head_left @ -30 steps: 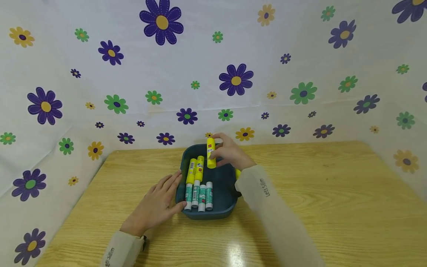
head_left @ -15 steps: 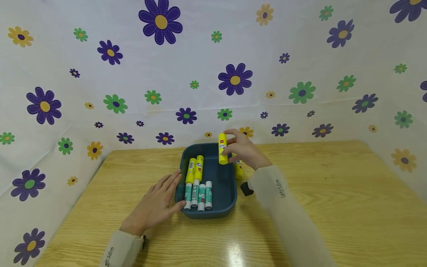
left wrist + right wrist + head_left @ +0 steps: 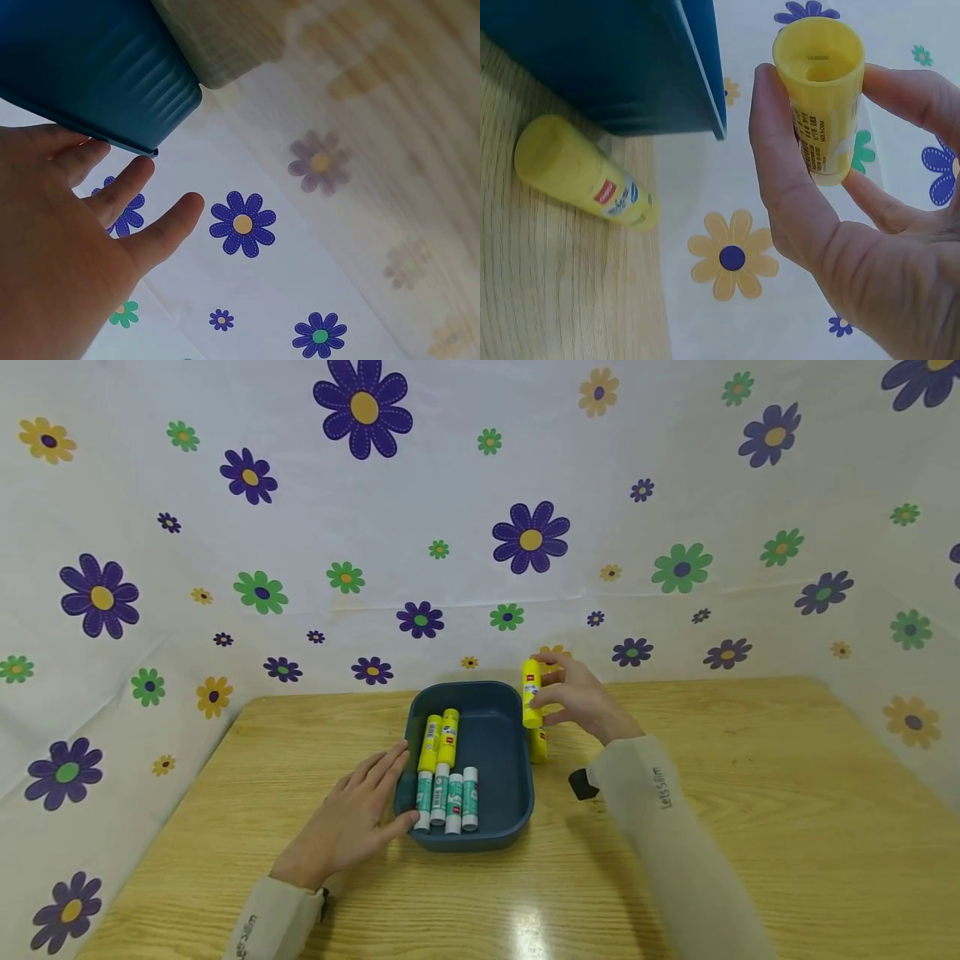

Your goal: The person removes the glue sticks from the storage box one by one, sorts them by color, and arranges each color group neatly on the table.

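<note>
Between its thumb and fingers my right hand (image 3: pixel 587 697) pinches a yellow glue stick (image 3: pixel 531 693), held up just past the right rim of a dark blue plastic bin (image 3: pixel 491 841). The right wrist view shows the hollow end of this held glue stick (image 3: pixel 819 97). On the table beside the bin lies a second yellow glue stick (image 3: pixel 538 747), partly hidden in the head view. My left hand (image 3: pixel 348 822) rests with extended fingers against the bin's left rim. Inside the bin lie two yellow glue sticks (image 3: pixel 438 742) and several green-and-white glue sticks (image 3: pixel 454 802).
The wooden table (image 3: pixel 750 793) stretches out on both sides of the bin. A white cloth (image 3: pixel 465 485) with printed flowers hangs behind the table and along its sides. A small black object (image 3: pixel 582 783) is at the right wrist, below the sleeve.
My right hand has carried the yellow glue stick rightward from above the bin to beyond its right rim. The glue stick on the table has come into fuller view. My left hand stays put.
</note>
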Motion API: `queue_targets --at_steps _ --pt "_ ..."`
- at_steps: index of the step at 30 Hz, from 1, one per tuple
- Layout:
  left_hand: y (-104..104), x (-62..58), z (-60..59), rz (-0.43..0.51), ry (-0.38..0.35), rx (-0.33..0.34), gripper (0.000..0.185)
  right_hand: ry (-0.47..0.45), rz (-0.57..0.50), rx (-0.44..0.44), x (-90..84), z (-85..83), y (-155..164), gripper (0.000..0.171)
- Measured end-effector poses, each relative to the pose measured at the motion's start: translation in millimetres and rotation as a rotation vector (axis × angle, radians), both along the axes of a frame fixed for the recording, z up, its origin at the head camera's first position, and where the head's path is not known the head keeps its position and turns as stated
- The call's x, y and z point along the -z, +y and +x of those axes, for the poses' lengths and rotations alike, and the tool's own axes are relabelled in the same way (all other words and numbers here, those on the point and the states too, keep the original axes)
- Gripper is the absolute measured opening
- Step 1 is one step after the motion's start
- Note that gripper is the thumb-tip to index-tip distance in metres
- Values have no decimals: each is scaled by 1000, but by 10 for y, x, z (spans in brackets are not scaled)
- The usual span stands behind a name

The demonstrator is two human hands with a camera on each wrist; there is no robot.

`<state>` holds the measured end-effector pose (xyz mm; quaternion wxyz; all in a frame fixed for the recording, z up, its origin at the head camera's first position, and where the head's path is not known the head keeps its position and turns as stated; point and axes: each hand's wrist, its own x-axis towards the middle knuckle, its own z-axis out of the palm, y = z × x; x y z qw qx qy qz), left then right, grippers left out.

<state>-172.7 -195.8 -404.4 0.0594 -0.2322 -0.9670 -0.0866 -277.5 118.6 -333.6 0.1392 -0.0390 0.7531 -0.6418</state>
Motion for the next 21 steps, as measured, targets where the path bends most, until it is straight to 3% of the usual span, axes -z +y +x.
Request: queue_targets --at_steps 21 --pt "-1 5 -4 -7 26 5 78 -29 44 8 134 14 498 75"
